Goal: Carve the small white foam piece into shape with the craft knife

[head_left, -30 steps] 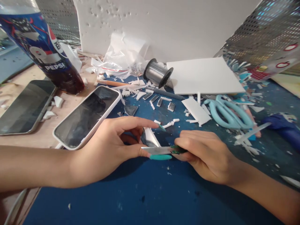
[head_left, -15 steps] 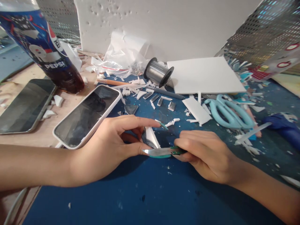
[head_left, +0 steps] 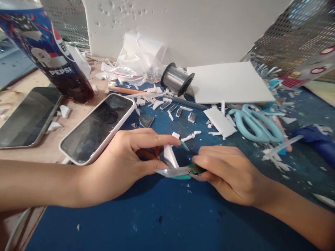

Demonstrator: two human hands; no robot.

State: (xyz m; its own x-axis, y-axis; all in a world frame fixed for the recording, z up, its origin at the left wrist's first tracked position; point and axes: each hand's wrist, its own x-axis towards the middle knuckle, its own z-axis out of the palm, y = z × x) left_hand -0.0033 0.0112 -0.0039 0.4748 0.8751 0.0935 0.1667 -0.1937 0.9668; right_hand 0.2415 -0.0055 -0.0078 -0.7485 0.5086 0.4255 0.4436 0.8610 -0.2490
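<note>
Between the thumb and fingers of my left hand [head_left: 131, 153] is a small foam piece [head_left: 170, 156], white on one face and dark grey on another. My right hand [head_left: 225, 170] grips a craft knife [head_left: 175, 172] by its dark green handle, with the blade pointing left. The blade lies along the near end of the foam piece, just by my left thumb. Part of the foam piece is hidden behind my left fingers. A few white foam scraps [head_left: 193, 136] lie on the blue mat [head_left: 146, 223] just beyond my hands.
Left of my hands lie a white-edged phone [head_left: 96, 129] and a dark phone [head_left: 28, 115], with a Pepsi bottle [head_left: 52, 55] behind. Further back are a wire spool [head_left: 175, 80], a pencil [head_left: 125, 91] and a white foam sheet [head_left: 230, 83]. Light-blue scissors [head_left: 256, 123] lie to the right.
The knife blade has slid slightly to the left along the foam piece, with my right hand following. My left index finger has shifted a little to the right.
</note>
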